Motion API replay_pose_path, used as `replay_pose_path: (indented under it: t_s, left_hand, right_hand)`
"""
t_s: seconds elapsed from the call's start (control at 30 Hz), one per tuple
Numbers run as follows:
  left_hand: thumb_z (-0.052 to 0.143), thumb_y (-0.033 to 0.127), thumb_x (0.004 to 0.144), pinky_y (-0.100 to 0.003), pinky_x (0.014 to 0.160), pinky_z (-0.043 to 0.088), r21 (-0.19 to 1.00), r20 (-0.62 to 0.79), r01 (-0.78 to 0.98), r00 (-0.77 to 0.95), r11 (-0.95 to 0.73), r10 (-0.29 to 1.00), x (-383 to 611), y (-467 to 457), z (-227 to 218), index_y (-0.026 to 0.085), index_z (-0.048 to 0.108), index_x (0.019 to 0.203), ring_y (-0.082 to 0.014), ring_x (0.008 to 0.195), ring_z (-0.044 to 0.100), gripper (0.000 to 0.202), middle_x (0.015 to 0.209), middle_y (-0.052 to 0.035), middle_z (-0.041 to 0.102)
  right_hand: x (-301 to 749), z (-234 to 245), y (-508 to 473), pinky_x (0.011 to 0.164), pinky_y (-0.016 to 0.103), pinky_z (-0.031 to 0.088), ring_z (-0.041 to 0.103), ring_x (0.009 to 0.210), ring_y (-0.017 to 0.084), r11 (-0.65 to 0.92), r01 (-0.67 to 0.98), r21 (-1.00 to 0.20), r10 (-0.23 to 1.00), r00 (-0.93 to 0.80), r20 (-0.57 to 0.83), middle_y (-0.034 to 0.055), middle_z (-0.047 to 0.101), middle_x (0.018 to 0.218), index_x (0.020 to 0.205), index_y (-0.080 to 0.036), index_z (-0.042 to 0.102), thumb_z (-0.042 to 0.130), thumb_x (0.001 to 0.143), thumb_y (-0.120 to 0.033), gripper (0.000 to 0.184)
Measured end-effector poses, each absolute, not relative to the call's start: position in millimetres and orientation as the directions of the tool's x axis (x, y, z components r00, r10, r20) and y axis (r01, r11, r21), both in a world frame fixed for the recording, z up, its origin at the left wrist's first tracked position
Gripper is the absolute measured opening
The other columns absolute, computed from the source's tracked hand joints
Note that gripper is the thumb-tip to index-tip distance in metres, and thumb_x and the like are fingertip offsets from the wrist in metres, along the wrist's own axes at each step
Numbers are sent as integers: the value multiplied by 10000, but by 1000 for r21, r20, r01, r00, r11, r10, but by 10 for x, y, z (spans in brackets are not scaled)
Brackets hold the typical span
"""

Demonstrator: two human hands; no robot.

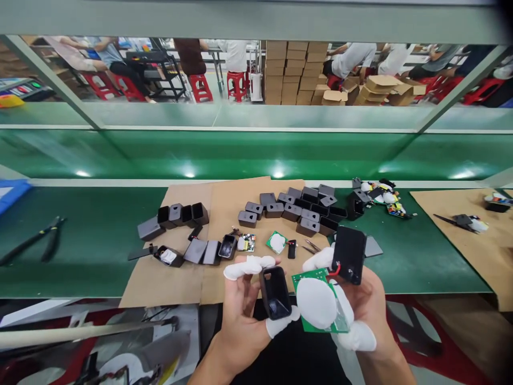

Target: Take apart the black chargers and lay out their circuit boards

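My left hand (244,305), with white finger cots, pinches a small open black plastic housing (275,292) between thumb and forefinger, its hollow facing me. My right hand (352,310) grips a green circuit board (320,307) with a white pad on it, joined by a red wire to a black flat cover (349,254) held up above the fingers. The two hands are close together above the near edge of the bench, the housing almost touching the board.
Brown cardboard (224,214) lies on the green bench with several black housings (304,211), a loose board (276,242) and tweezers (310,247). Black pliers (36,240) lie at left. More parts (380,195) and another cardboard sheet (460,235) sit at right. People work beyond.
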State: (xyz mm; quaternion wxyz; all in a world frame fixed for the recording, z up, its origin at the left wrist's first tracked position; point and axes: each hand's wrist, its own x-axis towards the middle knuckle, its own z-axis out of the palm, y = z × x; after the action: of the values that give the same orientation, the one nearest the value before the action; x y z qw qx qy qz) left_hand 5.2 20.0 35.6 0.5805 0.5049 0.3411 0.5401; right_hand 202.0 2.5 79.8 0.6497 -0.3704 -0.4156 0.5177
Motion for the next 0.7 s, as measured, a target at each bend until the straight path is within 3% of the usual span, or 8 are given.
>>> replay_pose_path:
  t_s: [0.13, 0.23, 0.37, 0.6, 0.7]
  left_hand:
    - [962, 57, 705, -471, 1128, 623, 942, 186, -320, 232, -106, 955, 27, 181, 285, 351, 528, 1393, -351, 1388, 680, 865, 1468, -93, 653]
    - [970, 45, 690, -385, 1153, 595, 913, 284, -366, 254, -180, 924, 33, 183, 287, 359, 532, 1417, -305, 1393, 681, 904, 1490, -75, 650]
    - [970, 49, 701, -240, 1179, 518, 915, 309, -347, 280, -205, 909, 42, 187, 342, 372, 548, 1420, -215, 1399, 675, 894, 1482, -36, 656]
    - [936, 28, 732, -272, 1197, 522, 919, 301, -342, 294, -194, 907, 64, 209, 363, 375, 530, 1414, -219, 1390, 683, 866, 1478, -38, 673]
    - [926, 6, 733, -259, 1191, 531, 913, 310, -359, 303, -193, 901, 87, 241, 387, 361, 542, 1380, -213, 1369, 698, 831, 1461, -38, 696]
  right_hand:
    - [2003, 850, 18, 873, 501, 697, 805, 950, 356, 242, -281, -929, 970, 58, 235, 130, 825, 1018, 1166, -265, 844, 1013, 645, -590, 638]
    - [2008, 845, 29, 990, 471, 676, 785, 1123, 373, 312, -186, -931, 950, 41, 310, 138, 822, 1149, 1197, -242, 835, 1040, 633, -514, 658]
    - [2026, 820, 39, 974, 407, 682, 791, 1102, 332, 327, -124, -937, 943, -15, 331, 121, 812, 1202, 1274, -258, 801, 1034, 669, -455, 678]
    - [2062, 809, 23, 1058, 401, 636, 781, 1117, 306, 341, -18, -940, 938, -56, 341, 89, 815, 1192, 1316, -276, 770, 1008, 727, -435, 656]
    - [2079, 796, 20, 1024, 355, 642, 774, 1137, 291, 335, 2, -942, 940, -74, 334, 82, 807, 1237, 1333, -288, 758, 1006, 738, -413, 657]
